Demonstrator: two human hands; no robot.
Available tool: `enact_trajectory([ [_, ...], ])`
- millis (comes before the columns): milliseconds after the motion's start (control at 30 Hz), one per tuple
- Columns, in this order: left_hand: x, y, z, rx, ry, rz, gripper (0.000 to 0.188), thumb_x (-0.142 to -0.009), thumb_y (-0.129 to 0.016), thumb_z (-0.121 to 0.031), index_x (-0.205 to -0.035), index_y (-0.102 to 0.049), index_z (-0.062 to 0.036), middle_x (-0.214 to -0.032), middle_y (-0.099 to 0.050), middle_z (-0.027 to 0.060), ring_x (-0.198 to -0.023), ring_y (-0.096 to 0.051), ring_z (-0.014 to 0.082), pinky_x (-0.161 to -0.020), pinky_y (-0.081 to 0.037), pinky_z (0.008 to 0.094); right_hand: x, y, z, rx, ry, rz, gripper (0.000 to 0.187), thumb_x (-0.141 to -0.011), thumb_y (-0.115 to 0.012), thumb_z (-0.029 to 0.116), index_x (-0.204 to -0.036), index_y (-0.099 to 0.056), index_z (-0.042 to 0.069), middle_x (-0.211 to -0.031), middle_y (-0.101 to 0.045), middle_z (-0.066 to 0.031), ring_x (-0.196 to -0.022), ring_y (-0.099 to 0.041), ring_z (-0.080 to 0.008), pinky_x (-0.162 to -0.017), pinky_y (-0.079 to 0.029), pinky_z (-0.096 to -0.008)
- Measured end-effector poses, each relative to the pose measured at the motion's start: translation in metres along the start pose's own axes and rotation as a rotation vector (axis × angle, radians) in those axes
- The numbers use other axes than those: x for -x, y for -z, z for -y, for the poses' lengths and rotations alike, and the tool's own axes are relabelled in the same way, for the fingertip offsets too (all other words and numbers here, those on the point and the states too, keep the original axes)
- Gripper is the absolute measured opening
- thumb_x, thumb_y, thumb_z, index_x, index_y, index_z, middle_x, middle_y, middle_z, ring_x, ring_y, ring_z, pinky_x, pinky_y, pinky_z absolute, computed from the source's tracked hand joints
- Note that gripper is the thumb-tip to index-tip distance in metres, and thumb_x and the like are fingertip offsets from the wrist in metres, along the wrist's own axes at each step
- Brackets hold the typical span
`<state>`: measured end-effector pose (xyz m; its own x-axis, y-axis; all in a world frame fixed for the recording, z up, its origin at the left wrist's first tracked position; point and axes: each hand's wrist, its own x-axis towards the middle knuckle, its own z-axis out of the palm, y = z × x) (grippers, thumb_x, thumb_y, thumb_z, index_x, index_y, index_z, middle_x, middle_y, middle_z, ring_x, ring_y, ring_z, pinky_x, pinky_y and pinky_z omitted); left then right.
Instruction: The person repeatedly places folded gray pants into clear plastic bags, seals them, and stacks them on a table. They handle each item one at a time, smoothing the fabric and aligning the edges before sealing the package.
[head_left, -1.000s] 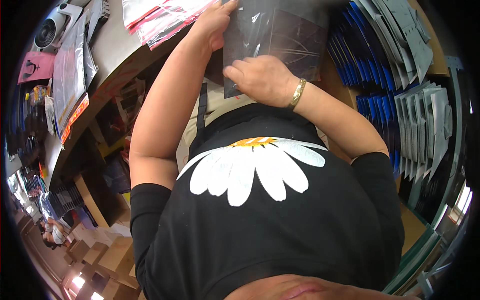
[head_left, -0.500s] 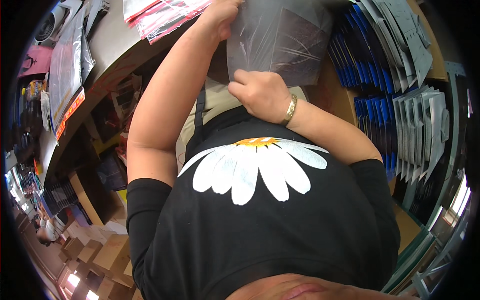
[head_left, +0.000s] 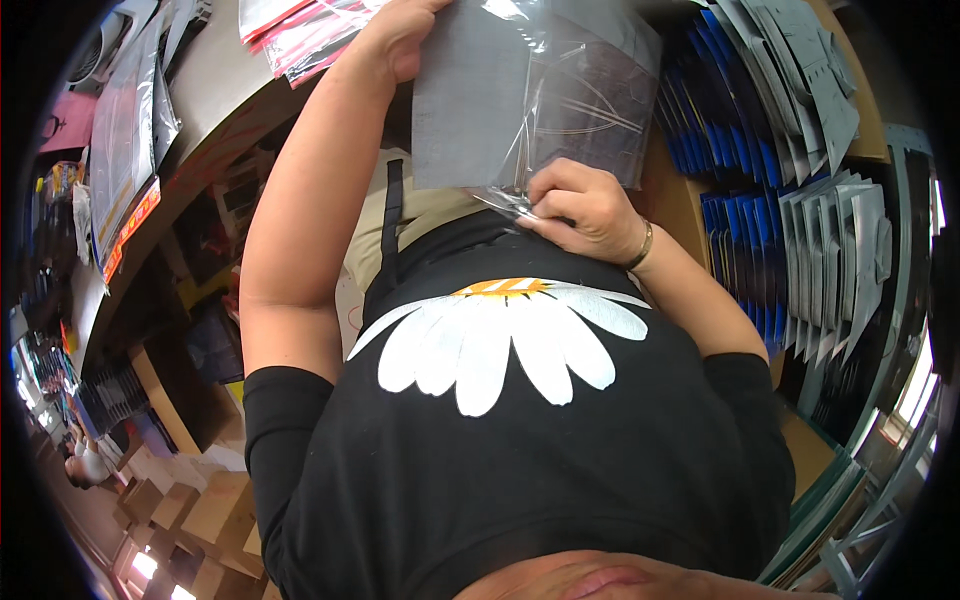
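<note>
Clear sleeve (head_left: 535, 95) just ahead of waist (head_left: 470, 235), near edge twd it; far end cropped, long axis unclear. R hand (head_left: 585, 210) fingers clamped on its film; L hand (head_left: 403, 38) by L edge, fingers: can't tell. Grey table (head_left: 215, 75) L, blue folders (head_left: 742, 240) R.

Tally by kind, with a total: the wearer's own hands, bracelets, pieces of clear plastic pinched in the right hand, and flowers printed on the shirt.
Hands (left hand, right hand): 2
Bracelet: 1
Clear plastic: 1
Printed flower: 1
Total: 5
</note>
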<state>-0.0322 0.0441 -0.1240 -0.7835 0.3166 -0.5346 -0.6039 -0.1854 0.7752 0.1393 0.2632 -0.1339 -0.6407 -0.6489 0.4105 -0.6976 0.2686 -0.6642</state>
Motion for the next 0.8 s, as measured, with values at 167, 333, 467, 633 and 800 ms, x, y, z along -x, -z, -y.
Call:
enact_trajectory([
  [167,0.006,-0.003,-0.001,-0.010,-0.047,-0.181,0.039,-0.096,-0.050,-0.033,-0.120,-0.056,-0.0031,-0.112,-0.063,0.0145,-0.103,-0.059,0.0256,-0.090,-0.047,0.0413,0.027,0.005,0.002,-0.122,-0.224,-0.146,0.021,-0.072,-0.073,0.000,-0.068,-0.052,0.004,-0.082,-0.057,-0.0067,-0.072,-0.056,-0.0181,-0.061,-0.044,-0.0289],
  [333,0.017,-0.010,0.000,0.026,-0.079,-0.156,0.040,-0.094,-0.053,-0.031,-0.122,-0.054,-0.0021,-0.113,-0.062,0.0141,-0.102,-0.059,0.0243,-0.090,-0.047,0.0425,0.056,0.015,-0.010,-0.039,-0.334,-0.213,0.021,-0.072,-0.069,-0.001,-0.065,-0.050,0.004,-0.083,-0.056,-0.0075,-0.074,-0.055,-0.0211,-0.064,-0.044,-0.0310],
  [467,0.017,-0.010,0.001,0.076,-0.063,-0.133,0.042,-0.093,-0.056,-0.031,-0.123,-0.053,-0.0023,-0.116,-0.061,0.0145,-0.106,-0.057,0.0245,-0.091,-0.046,0.0437,0.066,0.029,-0.021,0.116,-0.279,-0.202,0.019,-0.069,-0.065,-0.002,-0.064,-0.048,0.004,-0.084,-0.056,-0.0096,-0.076,-0.055,-0.0255,-0.066,-0.045,-0.0327],
  [633,0.014,0.001,0.013,-0.076,-0.163,-0.169,0.045,-0.096,-0.051,-0.030,-0.128,-0.044,0.0004,-0.117,-0.058,0.0142,-0.105,-0.059,0.0261,-0.092,-0.048,0.0436,0.074,0.036,-0.028,0.091,-0.319,-0.293,0.016,-0.069,-0.061,-0.003,-0.064,-0.047,0.002,-0.086,-0.058,-0.0106,-0.076,-0.056,-0.0246,-0.066,-0.045,-0.0317],
  [800,0.021,-0.018,0.017,0.048,-0.168,-0.099,0.042,-0.098,-0.046,-0.029,-0.129,-0.044,-0.0001,-0.120,-0.056,0.0152,-0.107,-0.058,0.0276,-0.093,-0.047,0.0456,0.089,0.040,-0.051,0.222,-0.373,-0.445,0.013,-0.064,-0.058,-0.004,-0.064,-0.047,0.001,-0.083,-0.058,-0.0100,-0.073,-0.055,-0.0246,-0.063,-0.046,-0.0312],
])
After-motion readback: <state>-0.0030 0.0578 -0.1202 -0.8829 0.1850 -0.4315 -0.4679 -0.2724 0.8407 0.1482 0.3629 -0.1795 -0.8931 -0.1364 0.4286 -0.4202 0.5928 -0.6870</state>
